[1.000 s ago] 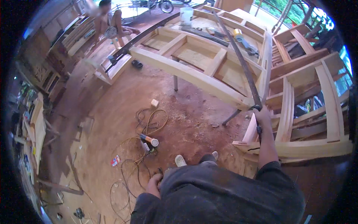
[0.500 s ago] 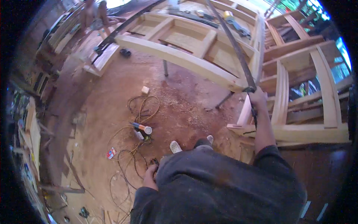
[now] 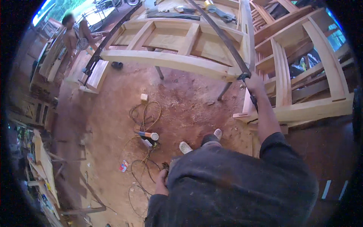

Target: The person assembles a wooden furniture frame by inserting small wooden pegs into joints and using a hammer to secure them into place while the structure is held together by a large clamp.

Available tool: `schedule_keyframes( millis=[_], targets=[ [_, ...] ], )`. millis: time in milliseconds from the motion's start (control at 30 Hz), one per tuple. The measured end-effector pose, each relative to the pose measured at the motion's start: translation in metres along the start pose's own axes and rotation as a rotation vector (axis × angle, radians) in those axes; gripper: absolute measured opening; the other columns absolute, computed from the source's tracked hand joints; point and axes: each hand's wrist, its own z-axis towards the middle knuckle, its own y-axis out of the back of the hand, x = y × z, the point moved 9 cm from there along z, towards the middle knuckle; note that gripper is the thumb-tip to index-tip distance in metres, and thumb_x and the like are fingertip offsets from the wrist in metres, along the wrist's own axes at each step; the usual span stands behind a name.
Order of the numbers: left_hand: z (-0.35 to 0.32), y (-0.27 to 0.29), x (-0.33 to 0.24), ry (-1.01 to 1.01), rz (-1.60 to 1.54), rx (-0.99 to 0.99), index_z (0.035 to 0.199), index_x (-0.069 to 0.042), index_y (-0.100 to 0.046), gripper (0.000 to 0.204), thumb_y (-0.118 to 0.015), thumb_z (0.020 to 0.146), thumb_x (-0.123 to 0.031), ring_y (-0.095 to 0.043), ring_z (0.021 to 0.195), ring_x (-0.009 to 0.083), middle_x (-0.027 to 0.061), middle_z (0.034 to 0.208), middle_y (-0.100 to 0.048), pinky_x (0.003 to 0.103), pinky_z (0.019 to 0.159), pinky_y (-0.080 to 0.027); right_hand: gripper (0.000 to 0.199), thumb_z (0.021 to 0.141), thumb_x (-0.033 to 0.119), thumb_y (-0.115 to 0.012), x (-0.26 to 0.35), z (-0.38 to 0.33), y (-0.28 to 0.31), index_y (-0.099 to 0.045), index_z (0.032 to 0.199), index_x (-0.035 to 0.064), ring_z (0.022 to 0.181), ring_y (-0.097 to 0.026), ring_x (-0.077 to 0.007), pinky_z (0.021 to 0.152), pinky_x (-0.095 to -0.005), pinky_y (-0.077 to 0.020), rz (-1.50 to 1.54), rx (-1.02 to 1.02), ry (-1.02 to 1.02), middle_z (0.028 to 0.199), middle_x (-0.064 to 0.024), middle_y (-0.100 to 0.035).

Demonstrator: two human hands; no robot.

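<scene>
My right hand (image 3: 255, 84) is closed around the near end of a long dark metal bar clamp (image 3: 227, 38), close to its sliding jaw. The bar slants across a pale wooden frame with panels (image 3: 162, 58) and reaches toward the far side. My left hand (image 3: 162, 177) hangs low beside my left hip. Its fingers are curled at a small dark object, partly hidden by my shirt, whose kind I cannot make out. Another bar clamp (image 3: 99, 56) runs along the frame's left end.
An orange-and-grey power tool (image 3: 149, 135) lies on the dirt floor among looped cords (image 3: 145, 117), near a small wood block (image 3: 144, 97). Wooden frames (image 3: 302, 68) stack at the right. A person (image 3: 75, 38) sits at the far left. Tools (image 3: 223, 15) lie on the frame.
The view has shifted, so the frame and floor things sit differently in it. My right hand keeps its grip on the bar clamp; my left hand stays low by my hip.
</scene>
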Motion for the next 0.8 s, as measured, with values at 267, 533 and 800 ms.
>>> schedule_keyframes(
  millis=[267,533,800],
  targets=[
    [-0.055,-0.012,-0.018,-0.036,-0.098,-0.018,0.104,0.001,-0.067,0.038,-0.066,0.082,-0.03,-0.064,0.091,0.0243,0.012,0.097,-0.069,0.038,0.08,-0.049,0.036,0.08,0.023,-0.058,-0.003,0.004,0.003,-0.062,0.106,-0.0004,0.106,-0.06,-0.0408,0.091,-0.0451,-0.0467,0.236,0.006,0.031,0.11,-0.0279,-0.063],
    [-0.107,-0.029,-0.068,-0.295,-0.234,-0.017,0.103,0.001,-0.067,0.039,-0.066,0.082,-0.032,-0.064,0.087,0.0248,0.0112,0.096,-0.069,0.039,0.077,-0.05,0.031,0.086,0.006,-0.06,0.049,-0.062,-0.019,-0.059,0.116,-0.0021,0.078,-0.062,-0.0173,0.07,-0.0287,-0.0499,0.698,-0.147,0.549,0.084,-0.0087,-0.064],
    [-0.133,-0.035,-0.123,-0.475,-0.438,0.011,0.102,0.002,-0.066,0.042,-0.065,0.083,-0.036,-0.066,0.08,0.0254,0.0111,0.09,-0.07,0.041,0.073,-0.052,0.017,0.086,0.01,-0.062,0.025,-0.081,-0.075,-0.064,0.1,-0.0002,0.064,-0.054,-0.0085,0.058,-0.0238,-0.0435,1.342,0.158,0.256,0.077,-0.0027,-0.061]
  ],
)
